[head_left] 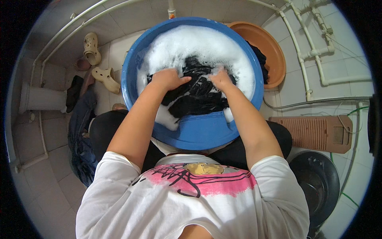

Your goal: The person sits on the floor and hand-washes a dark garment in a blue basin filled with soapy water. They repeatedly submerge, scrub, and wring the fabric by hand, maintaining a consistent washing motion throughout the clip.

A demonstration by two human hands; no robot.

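Note:
A large blue tub (128,81) stands in front of me, between my knees. White suds (187,38) fill its far side and run down both edges. Wet black cloth (197,99) lies bunched in the middle; I cannot make out which garment it is. My left hand (170,79) is curled over the cloth's left part, thumb pointing inward, fingertips hidden. On the far right part, my right hand (221,79) is closed on the cloth, with foam over its knuckles. A bare blue slope of the tub shows below the cloth, near me.
Behind the tub at right, an orange basin (277,55) holds dark cloth (260,59). A brown washboard (312,132) and a black basin (318,185) lie at right. Beige clogs (105,79) and dark blue clothing (81,131) are on the left floor. White pipes (294,51) line the walls.

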